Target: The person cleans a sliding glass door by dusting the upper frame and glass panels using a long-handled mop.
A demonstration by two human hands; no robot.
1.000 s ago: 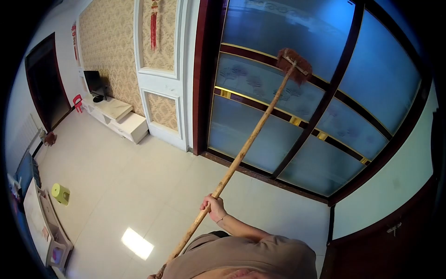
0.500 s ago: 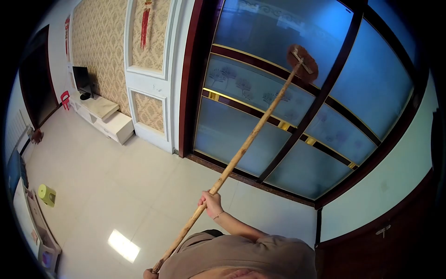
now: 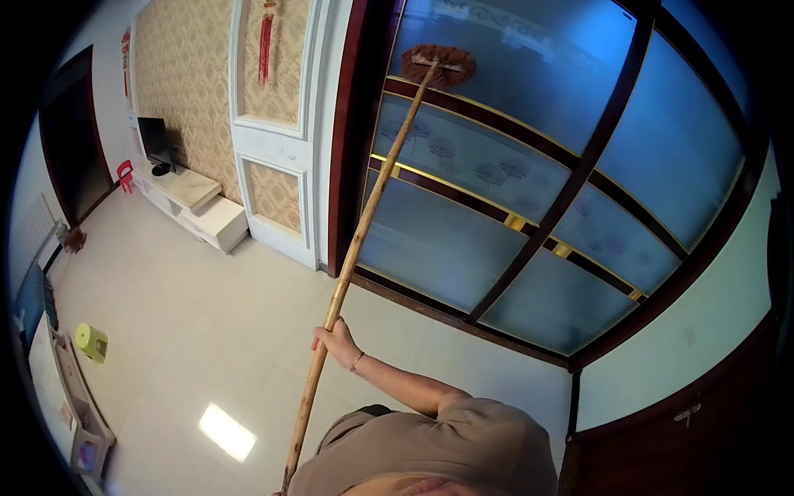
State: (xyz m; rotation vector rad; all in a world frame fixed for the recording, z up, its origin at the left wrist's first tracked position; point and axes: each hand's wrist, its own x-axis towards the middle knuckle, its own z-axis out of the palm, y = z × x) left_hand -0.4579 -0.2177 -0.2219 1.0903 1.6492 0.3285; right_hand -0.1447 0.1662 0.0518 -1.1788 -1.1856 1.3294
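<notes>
My right hand (image 3: 336, 344) is wrapped round the long wooden handle of a mop (image 3: 364, 223) near its middle. The mop slants up and away from me. Its fluffy brown head (image 3: 451, 69) is at the upper left part of a frosted glass sliding door (image 3: 504, 58), just above a dark crossbar with gold trim; whether it touches the glass is hard to tell. At the bottom edge of the view, only a sliver of my left hand (image 3: 278, 493) shows at the handle's lower end.
A white panelled wall (image 3: 318, 157) with a red hanging tassel (image 3: 265, 45) adjoins the door. Farther left are a low white TV cabinet (image 3: 217, 223), a screen (image 3: 152, 139), a red chair (image 3: 125, 176) and a green stool (image 3: 91, 342). A dark door (image 3: 662, 459) is at lower right.
The mop head has swept left and up across the glass and turned to lie more level. My right hand has shifted left and slightly up with the handle; my left hand has nearly left the view.
</notes>
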